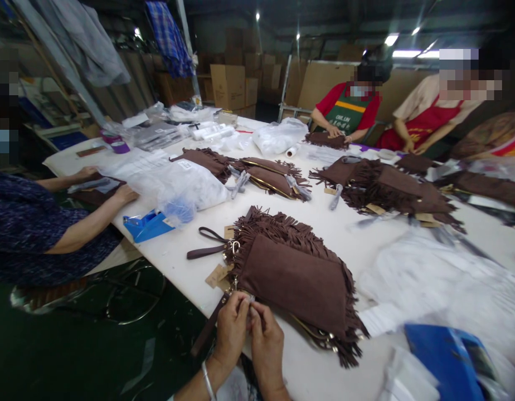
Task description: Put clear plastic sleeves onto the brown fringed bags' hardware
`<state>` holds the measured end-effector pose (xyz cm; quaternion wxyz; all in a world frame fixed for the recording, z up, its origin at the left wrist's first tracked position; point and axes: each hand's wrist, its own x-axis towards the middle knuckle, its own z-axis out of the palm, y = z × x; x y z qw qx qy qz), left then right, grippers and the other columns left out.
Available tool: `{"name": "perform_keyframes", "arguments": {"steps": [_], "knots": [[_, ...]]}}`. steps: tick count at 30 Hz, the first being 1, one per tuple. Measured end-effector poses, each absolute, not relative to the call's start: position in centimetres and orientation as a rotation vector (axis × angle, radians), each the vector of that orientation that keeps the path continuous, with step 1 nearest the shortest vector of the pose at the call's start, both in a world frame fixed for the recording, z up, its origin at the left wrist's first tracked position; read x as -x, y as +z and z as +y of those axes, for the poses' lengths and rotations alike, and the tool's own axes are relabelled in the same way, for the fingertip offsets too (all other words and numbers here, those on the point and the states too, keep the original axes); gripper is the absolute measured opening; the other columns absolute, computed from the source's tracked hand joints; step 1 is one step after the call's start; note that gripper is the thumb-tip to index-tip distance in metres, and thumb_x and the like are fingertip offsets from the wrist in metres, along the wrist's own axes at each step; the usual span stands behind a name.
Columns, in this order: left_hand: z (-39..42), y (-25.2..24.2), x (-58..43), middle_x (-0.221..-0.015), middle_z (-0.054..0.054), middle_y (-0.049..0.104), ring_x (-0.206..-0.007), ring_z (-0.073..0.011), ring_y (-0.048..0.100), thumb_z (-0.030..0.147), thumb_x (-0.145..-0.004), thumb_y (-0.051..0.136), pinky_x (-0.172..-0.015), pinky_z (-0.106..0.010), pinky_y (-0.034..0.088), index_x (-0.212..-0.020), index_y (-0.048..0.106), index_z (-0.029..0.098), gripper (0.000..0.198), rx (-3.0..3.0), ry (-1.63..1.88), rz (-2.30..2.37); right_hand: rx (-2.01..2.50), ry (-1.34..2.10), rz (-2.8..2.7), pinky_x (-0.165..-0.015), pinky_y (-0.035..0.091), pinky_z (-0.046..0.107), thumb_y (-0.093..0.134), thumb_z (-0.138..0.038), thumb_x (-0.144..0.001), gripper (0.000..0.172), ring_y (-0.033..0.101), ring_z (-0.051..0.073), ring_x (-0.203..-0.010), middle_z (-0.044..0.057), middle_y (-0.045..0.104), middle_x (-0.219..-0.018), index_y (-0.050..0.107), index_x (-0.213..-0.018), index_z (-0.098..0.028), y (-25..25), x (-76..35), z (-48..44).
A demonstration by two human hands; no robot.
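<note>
Head view: left hand (231, 327) and right hand (266, 338) meet at the near-left corner of a brown fringed bag (297, 278).
Both pinch a small pale piece (251, 298), mostly hidden between them. The bag lies on the white table (180, 278), just beyond the grip and stretching off to its right; a brown strap (208, 328) slants beside the left hand.

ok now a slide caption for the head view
Two hands, close together, at the near edge of a brown fringed bag, with more fringed bags farther across the white table.
</note>
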<state>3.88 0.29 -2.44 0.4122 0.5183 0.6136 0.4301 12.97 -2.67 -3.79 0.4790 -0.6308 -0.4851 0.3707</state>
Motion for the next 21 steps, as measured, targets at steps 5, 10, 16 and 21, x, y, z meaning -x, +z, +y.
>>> {"name": "perform_keyframes", "arguments": {"steps": [5, 10, 16, 21], "knots": [[0.0, -2.0, -3.4, -0.088, -0.006, 0.068, -0.084, -0.0231, 0.063, 0.032, -0.091, 0.045, -0.075, -0.032, 0.045, -0.091, 0.064, 0.021, 0.022, -1.420, 1.022, 1.516, 1.509, 0.981, -1.181, -0.062, 0.048, 0.023, 0.044, -0.032, -0.092, 0.027, 0.063, 0.015, -0.062, 0.003, 0.070, -0.081, 0.066, -0.102, -0.019, -3.9, -13.5, -2.3], [-0.2, -1.5, -3.3, -0.091, -0.005, 0.069, -0.086, -0.0234, 0.063, 0.027, -0.083, 0.055, -0.078, -0.032, 0.045, -0.095, 0.064, 0.022, 0.016, -1.447, 0.964, 1.483, 1.443, 0.980, -1.143, -0.069, 0.051, 0.024, 0.047, -0.033, -0.090, 0.028, 0.066, 0.018, -0.078, 0.006, 0.071, -0.095, 0.067, -0.102, -0.019, -3.9, -13.9, -2.3], [0.3, -1.5, -3.3, -0.080, -0.004, 0.069, -0.073, -0.0225, 0.063, 0.026, -0.082, 0.053, -0.068, -0.031, 0.046, -0.091, 0.064, 0.021, 0.015, -1.375, 0.931, 1.511, 1.430, 1.114, -1.145, -0.055, 0.046, 0.022, 0.044, -0.037, -0.091, 0.034, 0.058, 0.015, -0.055, 0.000, 0.063, -0.062, 0.067, -0.104, -0.017, -3.7, -14.4, -2.3], [0.5, -1.7, -3.1, -0.086, -0.006, 0.071, -0.083, -0.0256, 0.065, 0.032, -0.083, 0.052, -0.078, -0.036, 0.048, -0.086, 0.067, 0.023, 0.018, -1.458, 0.992, 1.524, 1.466, 1.128, -1.177, -0.057, 0.046, 0.024, 0.044, -0.041, -0.093, 0.034, 0.059, 0.015, -0.058, 0.000, 0.064, -0.067, 0.066, -0.102, -0.018, -2.4, -14.1, -2.0]]}}
